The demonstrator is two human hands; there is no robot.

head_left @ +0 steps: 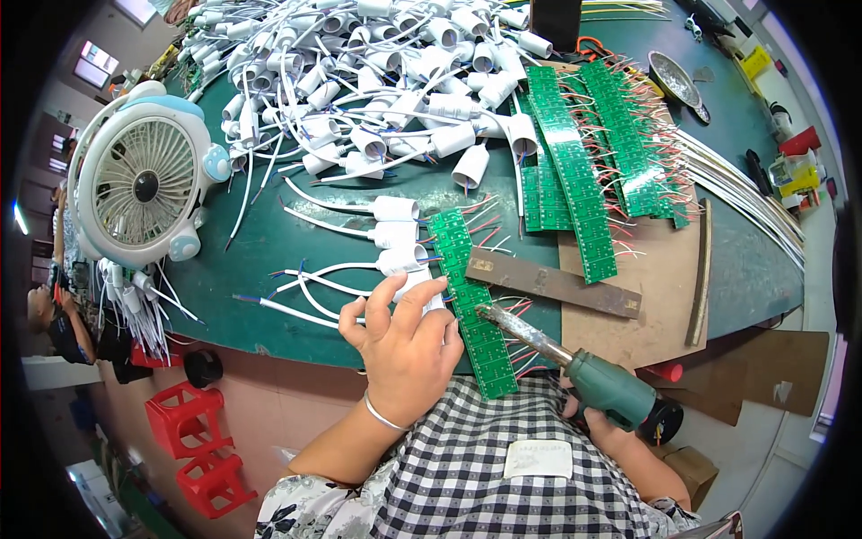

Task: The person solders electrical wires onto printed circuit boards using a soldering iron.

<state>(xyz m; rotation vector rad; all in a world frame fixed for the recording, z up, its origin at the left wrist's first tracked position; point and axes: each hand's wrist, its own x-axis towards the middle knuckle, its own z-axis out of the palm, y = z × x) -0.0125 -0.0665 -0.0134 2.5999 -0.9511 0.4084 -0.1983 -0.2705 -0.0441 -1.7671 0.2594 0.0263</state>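
My right hand grips a green-bodied soldering iron. Its metal tip meets a strip of green circuit boards near the strip's left edge. Fingers bent, my left hand pinches a white lamp socket beside that strip; the fingers partly cover the socket. Above it, more white sockets lie in a row along the strip, their cables trailing left. Red and white wires stick out from the strip's right side. A flat brown bar rests across the strip's right edge.
A large heap of white sockets covers the far table. More green board strips with red wires lie on a brown sheet at right. A fan stands at left. Red stools are on the floor; a metal dish sits far right.
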